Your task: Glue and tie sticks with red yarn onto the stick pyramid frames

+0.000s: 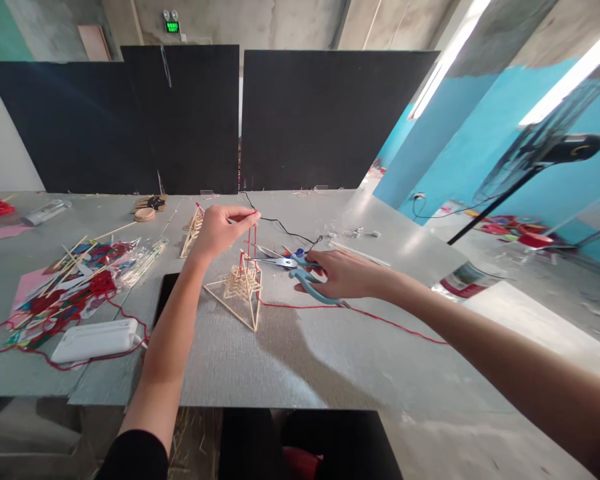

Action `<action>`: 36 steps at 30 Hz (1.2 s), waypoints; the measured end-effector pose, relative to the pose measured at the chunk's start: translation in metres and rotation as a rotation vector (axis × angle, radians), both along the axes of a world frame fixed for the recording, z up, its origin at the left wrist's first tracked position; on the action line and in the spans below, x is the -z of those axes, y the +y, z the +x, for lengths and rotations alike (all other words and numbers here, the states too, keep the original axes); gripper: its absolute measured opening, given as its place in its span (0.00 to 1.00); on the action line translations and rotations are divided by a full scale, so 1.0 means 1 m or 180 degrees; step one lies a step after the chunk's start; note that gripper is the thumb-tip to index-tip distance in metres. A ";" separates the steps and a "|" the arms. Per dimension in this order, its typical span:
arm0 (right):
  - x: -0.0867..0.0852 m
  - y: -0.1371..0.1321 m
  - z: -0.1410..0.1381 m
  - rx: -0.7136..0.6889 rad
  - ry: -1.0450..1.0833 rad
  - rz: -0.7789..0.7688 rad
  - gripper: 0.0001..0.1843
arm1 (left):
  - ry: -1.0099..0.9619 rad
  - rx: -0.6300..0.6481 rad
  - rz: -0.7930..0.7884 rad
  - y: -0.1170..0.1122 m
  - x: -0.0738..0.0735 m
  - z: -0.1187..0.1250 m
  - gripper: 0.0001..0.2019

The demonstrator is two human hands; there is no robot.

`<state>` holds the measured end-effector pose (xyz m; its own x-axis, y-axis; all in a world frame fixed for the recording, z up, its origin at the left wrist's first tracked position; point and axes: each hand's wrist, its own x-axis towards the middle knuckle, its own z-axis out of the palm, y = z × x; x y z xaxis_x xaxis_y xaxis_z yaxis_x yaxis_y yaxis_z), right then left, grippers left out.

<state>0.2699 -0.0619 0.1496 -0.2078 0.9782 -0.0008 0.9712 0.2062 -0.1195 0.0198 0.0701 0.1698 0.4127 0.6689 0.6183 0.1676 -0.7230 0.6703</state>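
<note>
My left hand (226, 228) pinches red yarn (255, 237) and holds it up over a small pyramid of thin wooden sticks (241, 285). The yarn runs down to the top of this stick frame. In my right hand (341, 272) are scissors with light blue handles (314, 288), gripped by the loops. Their blades point left and reach the hanging strands; whether they are closed on the yarn I cannot tell. From the frame a length of red yarn trails right across the table, passing under my right arm.
Left on the grey table (300, 360) lie a pile of coloured scraps and sticks (80, 283), a white power bank (96, 341) and a dark phone (168, 293). Another stick structure (193, 230) stands behind my left hand. A clear labelled tub (467, 280) sits right; black panels (330, 120) stand behind.
</note>
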 end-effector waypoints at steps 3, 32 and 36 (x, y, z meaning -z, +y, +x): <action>-0.005 0.006 -0.003 0.0000 -0.0068 -0.0036 0.29 | -0.0006 -0.0019 0.0000 -0.001 0.000 0.001 0.08; -0.035 0.030 -0.039 -0.0004 -0.0252 0.0034 0.19 | 0.0132 0.0103 -0.0015 -0.002 -0.001 -0.004 0.09; -0.031 0.030 -0.037 0.0026 -0.0234 0.0043 0.18 | 0.0096 0.0180 -0.0033 0.000 0.000 -0.004 0.09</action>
<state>0.2329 -0.0319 0.1810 -0.1997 0.9799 -0.0024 0.9789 0.1994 -0.0450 0.0153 0.0705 0.1701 0.4683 0.6502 0.5983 0.1467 -0.7250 0.6730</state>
